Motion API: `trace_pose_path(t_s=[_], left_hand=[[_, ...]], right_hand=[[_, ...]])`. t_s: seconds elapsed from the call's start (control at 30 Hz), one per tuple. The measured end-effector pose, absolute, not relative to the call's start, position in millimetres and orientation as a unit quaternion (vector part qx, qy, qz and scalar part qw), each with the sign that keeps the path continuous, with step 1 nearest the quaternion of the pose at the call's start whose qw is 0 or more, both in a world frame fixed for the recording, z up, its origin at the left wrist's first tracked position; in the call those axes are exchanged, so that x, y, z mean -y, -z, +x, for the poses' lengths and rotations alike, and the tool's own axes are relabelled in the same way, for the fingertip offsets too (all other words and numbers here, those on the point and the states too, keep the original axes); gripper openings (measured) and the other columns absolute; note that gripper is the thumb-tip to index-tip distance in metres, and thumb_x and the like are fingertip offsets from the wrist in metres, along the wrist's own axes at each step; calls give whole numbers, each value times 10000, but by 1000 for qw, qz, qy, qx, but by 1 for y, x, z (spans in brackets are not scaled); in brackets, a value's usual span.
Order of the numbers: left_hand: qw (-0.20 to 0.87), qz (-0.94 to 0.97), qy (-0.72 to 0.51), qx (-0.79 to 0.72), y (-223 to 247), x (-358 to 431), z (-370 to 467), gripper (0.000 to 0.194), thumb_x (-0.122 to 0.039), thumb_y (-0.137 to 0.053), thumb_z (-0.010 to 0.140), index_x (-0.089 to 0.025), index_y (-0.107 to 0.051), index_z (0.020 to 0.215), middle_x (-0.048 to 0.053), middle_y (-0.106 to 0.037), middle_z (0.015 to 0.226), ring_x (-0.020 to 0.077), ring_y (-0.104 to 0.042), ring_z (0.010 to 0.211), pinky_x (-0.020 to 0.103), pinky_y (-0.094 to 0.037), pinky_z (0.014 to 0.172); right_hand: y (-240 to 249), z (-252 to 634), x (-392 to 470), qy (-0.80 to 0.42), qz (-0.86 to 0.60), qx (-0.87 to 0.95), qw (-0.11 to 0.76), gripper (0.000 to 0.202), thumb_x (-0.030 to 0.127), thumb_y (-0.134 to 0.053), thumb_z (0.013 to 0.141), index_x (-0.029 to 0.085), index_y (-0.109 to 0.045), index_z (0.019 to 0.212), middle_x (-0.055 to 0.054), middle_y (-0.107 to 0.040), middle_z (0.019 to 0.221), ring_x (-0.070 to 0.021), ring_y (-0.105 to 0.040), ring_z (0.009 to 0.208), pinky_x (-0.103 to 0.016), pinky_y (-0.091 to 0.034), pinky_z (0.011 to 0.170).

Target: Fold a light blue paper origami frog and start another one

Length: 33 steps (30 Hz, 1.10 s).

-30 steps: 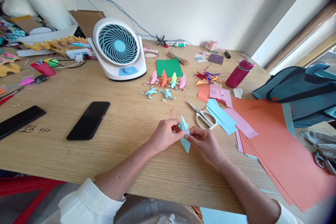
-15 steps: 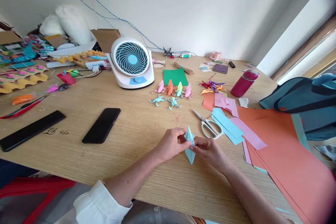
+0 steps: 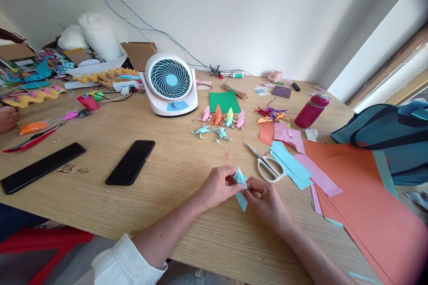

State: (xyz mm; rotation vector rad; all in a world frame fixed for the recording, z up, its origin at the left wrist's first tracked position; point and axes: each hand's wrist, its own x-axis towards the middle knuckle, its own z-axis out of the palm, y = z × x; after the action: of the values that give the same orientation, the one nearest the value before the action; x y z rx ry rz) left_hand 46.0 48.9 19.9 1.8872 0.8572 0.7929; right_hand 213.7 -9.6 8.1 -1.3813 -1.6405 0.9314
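Note:
A light blue folded origami paper [image 3: 241,201], long and pointed at both ends, is held just above the table between my two hands. My left hand [image 3: 219,187] pinches its left side, thumb across the front. From the right, my right hand [image 3: 265,198] grips the middle edge between thumb and forefinger; the fingertips hide part of the folds. Beyond them stand several small origami figures, among them an orange one [image 3: 218,116], a pink one [image 3: 240,119] and a blue one [image 3: 222,134]. White-handled scissors [image 3: 270,168] lie just past my right hand.
Blue paper strips [image 3: 290,164] and large orange sheets [image 3: 354,191] cover the right side. A red bottle [image 3: 312,110] and a teal bag [image 3: 371,138] stand behind them. On the left are a phone [image 3: 130,162], a fan [image 3: 170,84] and another person's hand [image 3: 8,118].
My right fingers have drawn closer together on the paper's edge, and the paper's upper part has turned slightly. The view has shifted a little; another person's hand now shows at the left edge.

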Motion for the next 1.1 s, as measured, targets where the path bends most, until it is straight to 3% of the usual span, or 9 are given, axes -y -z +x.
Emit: trace_pose_path(t_s=[0.2,0.5,0.73,0.93,1.1], left_hand=[[473,752,-317,-333,-19,-48,46,159,-225,-695,757,-148,-580,678,-35,-534,662,91,-496,633,201,-376,589],[651,627,-303,-303,-4,-52,47,314,-385,-785,677,-123,-623,737,-9,-573,671,97,-490,620,224,-385,595],[574,662,-333,-348,-4,-50,47,409,-407,-767,694,-154,-465,584,-59,-410,566,67,-354,550,205,-269,512],[596,650,-322,-344,-12,-48,46,384,-442,-784,670,-145,-541,660,-49,-460,606,73,-370,568,208,-288,520],[567,666,-314,-370,-15,-50,43,469,-415,-800,644,-163,-416,551,-77,-346,537,58,-277,530,209,-214,477]], right_hand=[[-12,219,9,-422,-490,669,367,168,296,-626,857,166,-638,751,5,-551,719,-113,-451,662,-227,-348,602],[-11,222,9,-388,-511,669,376,374,436,-623,862,164,-540,620,30,-439,616,-97,-368,589,-232,-295,545],[-11,221,9,-423,-516,646,371,420,510,-635,832,164,-519,623,40,-388,598,-89,-317,561,-235,-260,511],[-7,221,8,-472,-496,632,363,406,511,-631,832,166,-513,655,36,-403,623,-97,-335,594,-237,-280,532],[-11,218,9,-490,-487,633,350,427,554,-623,815,170,-516,661,40,-393,608,-95,-335,574,-237,-278,518]])
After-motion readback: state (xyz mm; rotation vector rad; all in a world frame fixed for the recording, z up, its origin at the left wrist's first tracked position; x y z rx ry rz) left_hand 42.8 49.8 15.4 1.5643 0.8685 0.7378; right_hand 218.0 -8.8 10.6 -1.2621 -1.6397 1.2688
